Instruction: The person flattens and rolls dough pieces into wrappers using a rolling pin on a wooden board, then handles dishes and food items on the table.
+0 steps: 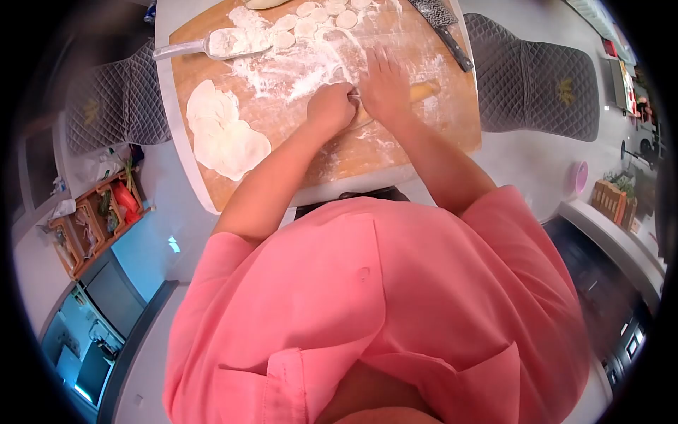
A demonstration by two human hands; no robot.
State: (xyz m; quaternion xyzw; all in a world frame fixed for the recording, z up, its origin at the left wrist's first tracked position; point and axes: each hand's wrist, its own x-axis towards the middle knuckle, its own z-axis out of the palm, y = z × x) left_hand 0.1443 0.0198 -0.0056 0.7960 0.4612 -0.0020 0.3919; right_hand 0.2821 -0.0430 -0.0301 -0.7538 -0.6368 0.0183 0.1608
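My right hand [385,85] lies with its fingers stretched out, palm over a wooden rolling pin [425,90]. The pin's right end sticks out past the palm, and its middle is hidden underneath. Just to the left, my left hand [332,107] is closed, its fingers curled at the near side of the pin; what they pinch is hidden. Both hands rest over a floured wooden board [296,159]. Flattened dough wrappers [224,134] overlap in a pile at the board's left. Small round dough pieces [305,28] lie at the far side in loose flour.
A scoop of flour [236,42] lies across the board's upper left. At the upper right is a cleaver [452,48] with a dark handle. Quilted chairs stand at the left [116,106] and right [540,85]. A wooden rack [99,219] holds produce at the left.
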